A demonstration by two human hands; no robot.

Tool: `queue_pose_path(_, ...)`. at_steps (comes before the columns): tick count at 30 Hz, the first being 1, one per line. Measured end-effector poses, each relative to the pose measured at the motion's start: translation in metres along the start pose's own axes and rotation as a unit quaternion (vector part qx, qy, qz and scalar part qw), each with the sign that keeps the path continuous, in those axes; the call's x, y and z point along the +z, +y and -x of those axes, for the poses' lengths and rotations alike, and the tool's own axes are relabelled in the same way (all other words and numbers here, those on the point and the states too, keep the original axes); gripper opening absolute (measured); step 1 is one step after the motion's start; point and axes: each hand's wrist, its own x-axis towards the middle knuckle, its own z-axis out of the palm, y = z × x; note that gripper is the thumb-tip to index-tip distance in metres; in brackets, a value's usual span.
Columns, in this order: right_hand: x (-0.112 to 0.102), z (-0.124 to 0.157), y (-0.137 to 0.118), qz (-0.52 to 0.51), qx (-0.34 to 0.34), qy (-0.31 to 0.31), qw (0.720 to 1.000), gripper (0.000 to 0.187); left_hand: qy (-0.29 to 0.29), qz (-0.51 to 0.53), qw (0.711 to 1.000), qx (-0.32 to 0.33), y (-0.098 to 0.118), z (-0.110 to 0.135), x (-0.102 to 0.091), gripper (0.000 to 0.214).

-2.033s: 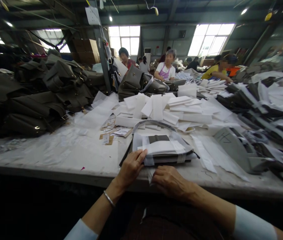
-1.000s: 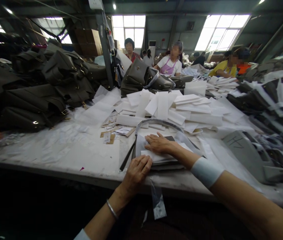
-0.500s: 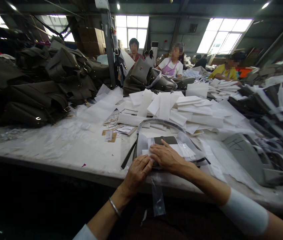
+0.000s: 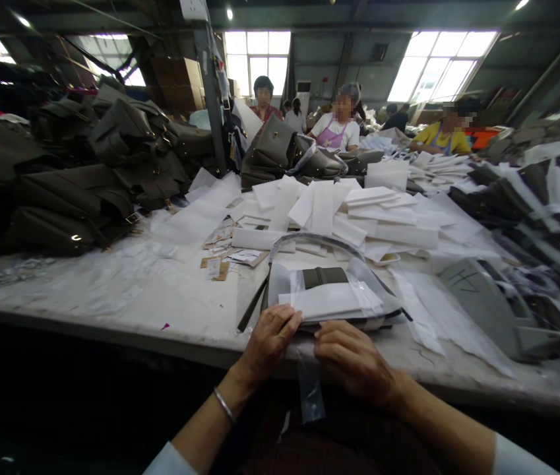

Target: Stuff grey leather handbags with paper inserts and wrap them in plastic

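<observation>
A flat dark olive handbag (image 4: 272, 290) lies near the front edge of the table, its handle (image 4: 316, 236) wrapped in plastic and arching away from me. On top of it rest a white sheet (image 4: 326, 300), a piece of olive material (image 4: 323, 276) and some translucent wrapping. My left hand (image 4: 272, 336) is closed on the bag's near edge, left of the middle. Against the same edge, farther right, my right hand (image 4: 353, 356) has its fingers curled, with the thumb hidden. Between my hands a clear plastic strip (image 4: 311, 389) hangs below the table edge.
Olive handbags (image 4: 72, 185) are heaped at the left, with more (image 4: 272, 152) at the back. White sheets (image 4: 324, 204) form a pile beyond my bag. Cards (image 4: 217, 267) lie to its left; grey and dark bag parts (image 4: 482, 303) sit at the right. Several people work behind.
My right hand has come off the top of the bag and moved toward me to its near edge, uncovering the white sheet. My left hand stays at the edge.
</observation>
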Motion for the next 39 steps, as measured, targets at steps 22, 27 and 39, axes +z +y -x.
queue_pose_path(22, 0.036, 0.022, -0.006, -0.043, 0.061, 0.013, 0.997, 0.026, -0.009, -0.038, 0.999, 0.004, 0.006, -0.003, 0.0, 0.039)
queue_pose_path(27, 0.04, 0.028, -0.019, -0.05, 0.095, 0.016, 0.994, 0.027, -0.013, -0.05, 0.999, -0.005, 0.006, -0.004, 0.001, 0.039)
queue_pose_path(39, 0.004, -0.039, 0.0, 0.019, 0.043, 0.023, 0.999, 0.023, 0.001, -0.003, 0.999, -0.043, 0.009, -0.002, 0.001, 0.041)
